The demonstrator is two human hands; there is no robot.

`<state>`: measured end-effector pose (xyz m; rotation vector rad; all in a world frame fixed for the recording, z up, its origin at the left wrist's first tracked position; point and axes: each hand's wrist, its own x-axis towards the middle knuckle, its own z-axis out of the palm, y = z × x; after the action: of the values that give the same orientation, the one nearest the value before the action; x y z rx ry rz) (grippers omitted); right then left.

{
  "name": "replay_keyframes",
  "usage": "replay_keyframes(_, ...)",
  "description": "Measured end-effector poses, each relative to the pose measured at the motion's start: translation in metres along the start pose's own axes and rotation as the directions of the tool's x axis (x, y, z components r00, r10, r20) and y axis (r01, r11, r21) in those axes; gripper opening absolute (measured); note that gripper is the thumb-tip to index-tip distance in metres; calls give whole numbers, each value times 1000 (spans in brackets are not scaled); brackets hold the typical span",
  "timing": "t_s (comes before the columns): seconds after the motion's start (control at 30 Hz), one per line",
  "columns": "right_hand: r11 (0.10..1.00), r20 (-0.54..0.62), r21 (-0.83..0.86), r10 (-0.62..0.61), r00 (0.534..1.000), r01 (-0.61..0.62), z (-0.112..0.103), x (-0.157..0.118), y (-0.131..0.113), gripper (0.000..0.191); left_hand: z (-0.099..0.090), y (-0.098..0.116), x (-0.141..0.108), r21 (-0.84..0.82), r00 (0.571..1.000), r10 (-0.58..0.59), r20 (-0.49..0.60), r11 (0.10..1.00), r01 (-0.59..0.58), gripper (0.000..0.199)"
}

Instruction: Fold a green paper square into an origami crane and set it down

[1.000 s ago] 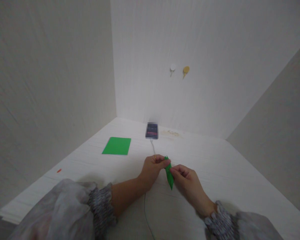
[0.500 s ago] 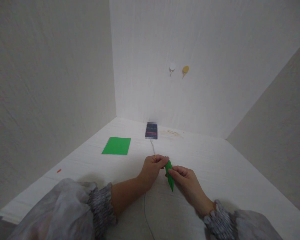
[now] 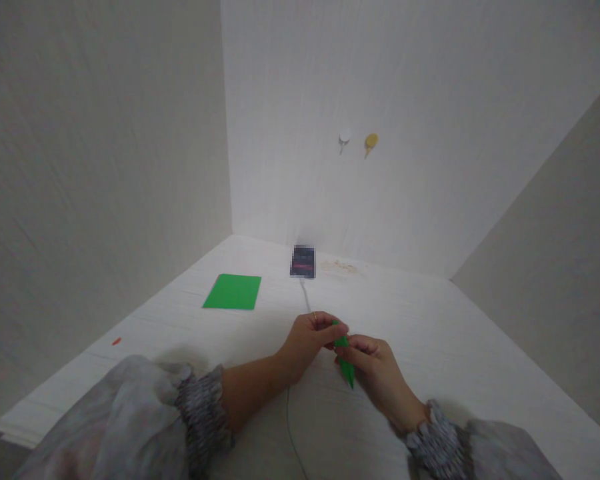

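A narrow folded piece of green paper (image 3: 347, 372) is held above the white table, its pointed end toward me. My left hand (image 3: 310, 340), with a ring on one finger, pinches its far end between thumb and fingers. Lower down, my right hand (image 3: 375, 363) grips the same paper near its middle. The fingertips of both hands almost meet and cover part of the folds. Left of my hands, a flat green sheet of paper (image 3: 233, 292) lies on the table.
A dark device with a blurred screen (image 3: 303, 262) leans at the back wall; its white cable (image 3: 293, 433) runs under my left arm toward me. A small red-orange scrap (image 3: 117, 341) lies far left. White hook (image 3: 345, 140) and yellow hook (image 3: 371, 141) are on the wall.
My left hand has shifted slightly right along the folded green paper, closer to my right hand. The paper's pointed end has moved a little right and toward me.
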<state>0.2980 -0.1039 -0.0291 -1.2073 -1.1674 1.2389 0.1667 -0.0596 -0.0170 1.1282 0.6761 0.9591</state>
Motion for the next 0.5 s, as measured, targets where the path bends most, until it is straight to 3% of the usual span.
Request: replay_keyframes(0.5, 999, -1, -10, 31, 1000, -31, 2, -1, -1, 15, -2, -1, 1, 18, 998, 58, -13, 998, -58, 33)
